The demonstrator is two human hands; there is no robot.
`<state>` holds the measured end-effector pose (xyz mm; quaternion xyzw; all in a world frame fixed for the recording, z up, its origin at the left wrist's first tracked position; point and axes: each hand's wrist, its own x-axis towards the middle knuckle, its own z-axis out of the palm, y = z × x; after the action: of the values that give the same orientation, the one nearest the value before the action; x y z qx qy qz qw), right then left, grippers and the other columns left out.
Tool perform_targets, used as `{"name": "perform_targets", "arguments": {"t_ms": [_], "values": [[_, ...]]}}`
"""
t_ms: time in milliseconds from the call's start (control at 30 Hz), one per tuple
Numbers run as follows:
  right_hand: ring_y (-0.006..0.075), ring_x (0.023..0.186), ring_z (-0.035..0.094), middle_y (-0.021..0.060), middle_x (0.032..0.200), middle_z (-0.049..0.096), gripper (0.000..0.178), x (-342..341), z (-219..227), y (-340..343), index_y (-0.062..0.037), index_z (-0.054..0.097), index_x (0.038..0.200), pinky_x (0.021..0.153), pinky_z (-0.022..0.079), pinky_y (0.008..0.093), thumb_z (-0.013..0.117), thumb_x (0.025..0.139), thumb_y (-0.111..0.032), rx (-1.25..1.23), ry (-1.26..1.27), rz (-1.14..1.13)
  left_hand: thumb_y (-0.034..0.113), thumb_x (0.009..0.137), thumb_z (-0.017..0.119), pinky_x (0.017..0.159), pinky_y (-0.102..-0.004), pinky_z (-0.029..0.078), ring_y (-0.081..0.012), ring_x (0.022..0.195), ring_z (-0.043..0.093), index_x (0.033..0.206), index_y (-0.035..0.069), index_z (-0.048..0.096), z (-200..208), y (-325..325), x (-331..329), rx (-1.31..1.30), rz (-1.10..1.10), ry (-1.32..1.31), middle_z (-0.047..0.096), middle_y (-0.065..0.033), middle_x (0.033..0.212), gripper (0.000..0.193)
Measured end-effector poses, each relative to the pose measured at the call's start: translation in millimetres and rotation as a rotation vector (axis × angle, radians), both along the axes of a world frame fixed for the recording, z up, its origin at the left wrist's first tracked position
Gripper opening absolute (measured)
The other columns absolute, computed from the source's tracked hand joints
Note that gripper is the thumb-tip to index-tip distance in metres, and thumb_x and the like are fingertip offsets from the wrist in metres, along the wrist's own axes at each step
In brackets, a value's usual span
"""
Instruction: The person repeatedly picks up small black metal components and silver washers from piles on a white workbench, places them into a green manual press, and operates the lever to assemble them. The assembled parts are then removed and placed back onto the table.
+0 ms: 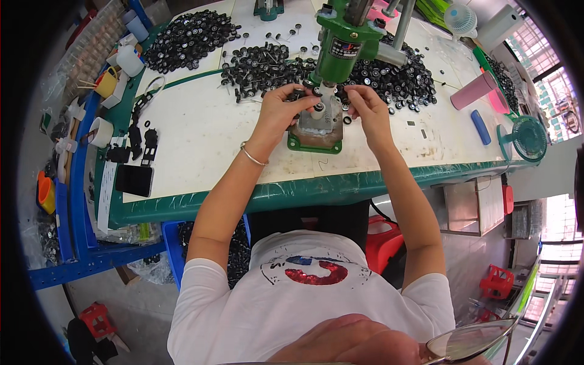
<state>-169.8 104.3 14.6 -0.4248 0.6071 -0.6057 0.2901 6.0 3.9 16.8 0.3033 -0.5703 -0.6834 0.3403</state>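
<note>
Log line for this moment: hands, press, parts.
left hand: at press base, on small black wheel parts | right hand: same | green press: upright | wheel pile: behind

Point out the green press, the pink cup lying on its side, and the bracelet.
green press [342, 45]: head view, on its green head.
pink cup [474, 90]: head view, mid-wall.
bracelet [252, 156]: head view, on the band at the left wrist.

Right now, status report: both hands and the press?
Left hand and right hand pinching small black wheel parts at green press. Wheel piles crowd behind.
</note>
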Motion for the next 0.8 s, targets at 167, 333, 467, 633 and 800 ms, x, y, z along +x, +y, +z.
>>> {"name": "perform_targets", "arguments": {"t_ms": [167,333,467,633,800], "values": [[0.0118,0.071,0.052,0.0057,0.091,0.054,0.024,21,-1,-3,-0.0024,0.065,0.101,0.065,0.046,0.0254,0.069,0.082,-0.017,-0.124,0.447,0.064,0.012,0.076,0.076,0.042,-0.0166,0.027,-0.0004,0.052,0.047,0.084,0.010,0.067,2,-2,-5,0.034,0.019,0.039,0.063,0.0021,0.067,0.012],[0.0131,0.070,0.052,0.0066,0.092,0.053,0.024,36,-14,-12,-0.0031,0.066,0.099,0.064,0.045,0.0269,0.071,0.081,-0.018,-0.043,0.453,0.058,0.012,0.078,0.075,0.042,-0.0167,0.028,-0.0006,0.052,0.047,0.085,0.009,0.068,0,-3,-1,0.023,0.032,0.031,0.062,0.0027,0.067,0.010],[0.0121,0.072,0.052,0.0057,0.094,0.052,0.024,35,-14,-11,-0.0033,0.066,0.100,0.065,0.045,0.0265,0.071,0.082,-0.017,-0.049,0.441,0.071,0.011,0.078,0.074,0.043,-0.0166,0.028,-0.0004,0.053,0.048,0.085,0.009,0.068,3,-3,-1,0.000,-0.011,0.033,0.063,0.0028,0.067,0.009],[0.0101,0.077,0.052,0.0047,0.100,0.051,0.033,31,-18,-6,-0.0046,0.061,0.114,0.069,0.046,0.0254,0.069,0.083,-0.014,-0.053,0.351,0.143,0.011,0.077,0.075,0.043,-0.0165,0.028,-0.0005,0.053,0.048,0.086,0.008,0.069,-10,-4,-9,0.050,-0.070,0.095,0.063,0.0020,0.068,0.011],[0.0071,0.078,0.051,0.0014,0.101,0.050,0.044,6,-13,-6,-0.0032,0.055,0.124,0.069,0.046,0.0228,0.069,0.084,-0.014,-0.096,0.097,0.136,0.010,0.077,0.075,0.043,-0.0163,0.028,-0.0007,0.053,0.048,0.088,0.006,0.069,-4,-3,-12,0.054,-0.083,0.099,0.063,0.0008,0.068,0.013]]}}
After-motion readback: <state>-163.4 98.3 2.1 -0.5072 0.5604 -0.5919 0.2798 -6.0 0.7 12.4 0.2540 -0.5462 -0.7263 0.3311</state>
